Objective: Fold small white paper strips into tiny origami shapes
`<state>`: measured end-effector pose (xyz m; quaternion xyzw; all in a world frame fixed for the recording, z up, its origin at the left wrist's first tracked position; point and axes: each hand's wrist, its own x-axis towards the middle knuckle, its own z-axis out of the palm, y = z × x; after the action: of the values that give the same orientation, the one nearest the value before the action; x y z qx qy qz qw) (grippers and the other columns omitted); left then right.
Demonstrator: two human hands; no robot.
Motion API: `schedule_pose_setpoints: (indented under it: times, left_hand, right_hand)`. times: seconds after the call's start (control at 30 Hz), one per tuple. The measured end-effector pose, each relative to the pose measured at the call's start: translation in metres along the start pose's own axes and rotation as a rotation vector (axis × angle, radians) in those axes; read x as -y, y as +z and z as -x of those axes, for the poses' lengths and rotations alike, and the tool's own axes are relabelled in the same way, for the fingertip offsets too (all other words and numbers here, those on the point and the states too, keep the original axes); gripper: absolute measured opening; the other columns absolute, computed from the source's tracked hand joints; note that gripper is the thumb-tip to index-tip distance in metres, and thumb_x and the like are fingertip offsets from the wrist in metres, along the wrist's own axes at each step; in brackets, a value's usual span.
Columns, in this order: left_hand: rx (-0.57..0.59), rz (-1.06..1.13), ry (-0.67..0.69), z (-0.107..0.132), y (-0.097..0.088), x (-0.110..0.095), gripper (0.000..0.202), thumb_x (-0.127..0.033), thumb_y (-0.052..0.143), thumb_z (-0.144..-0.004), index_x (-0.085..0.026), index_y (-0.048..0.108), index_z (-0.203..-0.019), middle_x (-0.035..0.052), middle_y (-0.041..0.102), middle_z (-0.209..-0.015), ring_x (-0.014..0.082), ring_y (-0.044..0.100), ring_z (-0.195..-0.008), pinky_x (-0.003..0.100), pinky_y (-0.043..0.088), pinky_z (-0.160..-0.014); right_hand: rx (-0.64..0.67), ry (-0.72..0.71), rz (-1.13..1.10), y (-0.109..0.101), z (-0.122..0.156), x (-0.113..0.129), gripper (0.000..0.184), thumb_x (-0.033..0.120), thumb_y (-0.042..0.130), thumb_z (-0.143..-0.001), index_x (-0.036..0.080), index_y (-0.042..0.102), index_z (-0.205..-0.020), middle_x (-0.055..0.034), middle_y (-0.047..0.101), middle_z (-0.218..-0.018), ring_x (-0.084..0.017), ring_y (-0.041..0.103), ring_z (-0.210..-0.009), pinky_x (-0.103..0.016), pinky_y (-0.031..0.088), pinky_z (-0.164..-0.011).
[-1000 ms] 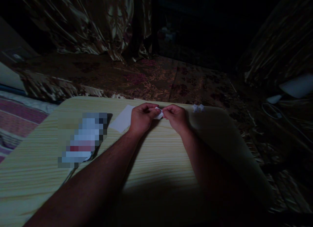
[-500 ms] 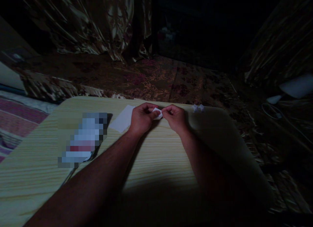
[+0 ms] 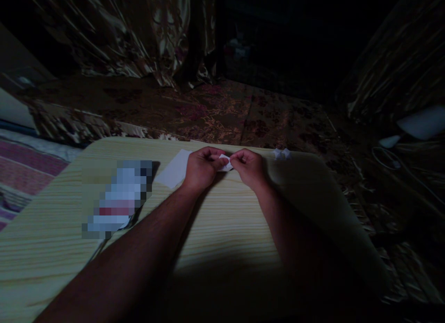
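A small piece of folded white paper [image 3: 225, 164] is held between my two hands above the far part of the table. My left hand [image 3: 202, 167] pinches its left side between thumb and fingers. At its right edge, the closed fingertips of my right hand [image 3: 249, 166] grip the same paper. Flat on the table beside my left hand lies a larger white paper sheet [image 3: 173, 170], partly covered by that hand. Two small white folded paper shapes [image 3: 282, 154] sit to the right of my right hand, near the far edge.
The pale wooden table [image 3: 222, 221] has rounded corners. On its left lies a pixelated phone-like object [image 3: 118, 195] with a cable [image 3: 95, 252]. Behind the table is a patterned fabric-covered seat [image 3: 208, 107]. A pale lamp-like object [image 3: 422, 122] with a cord stands at the right.
The fingers of my hands have shifted slightly on the small paper, and its visible outline has tilted a little. Everything else stays in place.
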<state>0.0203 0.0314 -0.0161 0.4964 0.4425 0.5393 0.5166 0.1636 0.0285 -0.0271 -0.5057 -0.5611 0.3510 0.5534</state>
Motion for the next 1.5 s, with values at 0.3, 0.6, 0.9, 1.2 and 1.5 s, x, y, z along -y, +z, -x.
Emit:
schedule_pose_setpoints:
  times: [0.3,0.6,0.9,1.2,1.5]
  left_hand:
    - [0.013,-0.006,0.002,-0.0032,-0.0016,0.0003,0.031,-0.037,0.08,-0.059,-0.013,0.068,-0.074,0.0039,0.068,-0.068,0.0118,0.058,-0.057,0.023,0.045,-0.056]
    - [-0.002,0.026,-0.017,-0.002,-0.0009,-0.0011,0.024,-0.032,0.077,-0.061,-0.013,0.069,-0.072,0.0043,0.068,-0.066,0.0116,0.058,-0.056,0.024,0.046,-0.057]
    - [-0.026,0.027,0.019,-0.0035,-0.0027,0.0014,0.018,-0.029,0.074,-0.061,-0.013,0.067,-0.067,0.0046,0.069,-0.068,0.0134,0.059,-0.058,0.026,0.047,-0.059]
    - [0.073,-0.091,0.042,-0.0016,-0.0024,0.0019,0.027,-0.038,0.075,-0.064,-0.014,0.067,-0.072,0.0034,0.067,-0.069,0.012,0.057,-0.057,0.024,0.043,-0.056]
    - [0.055,-0.082,0.006,-0.0056,-0.0034,0.0081,0.028,-0.038,0.076,-0.062,-0.015,0.061,-0.065,0.0005,0.062,-0.061,0.0103,0.051,-0.051,0.023,0.038,-0.051]
  right_hand:
    - [-0.002,-0.013,0.013,-0.001,0.0002,0.0012,0.007,0.024,0.061,-0.069,0.017,0.062,-0.07,0.0016,0.062,-0.064,-0.011,0.056,-0.06,-0.022,0.043,-0.057]
    - [0.0,-0.02,0.008,-0.0001,0.0001,0.0004,0.007,0.024,0.061,-0.069,0.018,0.062,-0.071,0.0018,0.062,-0.064,-0.012,0.057,-0.062,-0.023,0.044,-0.059]
    - [0.027,-0.018,0.015,0.0001,0.0011,0.0027,0.007,0.025,0.06,-0.07,0.018,0.062,-0.072,0.0013,0.063,-0.066,-0.012,0.058,-0.063,-0.024,0.046,-0.061]
    - [-0.005,-0.005,-0.022,-0.0014,-0.0015,0.0001,0.011,0.028,0.062,-0.07,0.017,0.061,-0.071,0.0024,0.059,-0.062,-0.011,0.054,-0.058,-0.022,0.042,-0.055]
    - [0.015,-0.007,0.03,-0.0011,0.0007,0.0018,0.011,0.029,0.061,-0.07,0.018,0.062,-0.07,0.0014,0.061,-0.064,-0.012,0.054,-0.06,-0.023,0.043,-0.058]
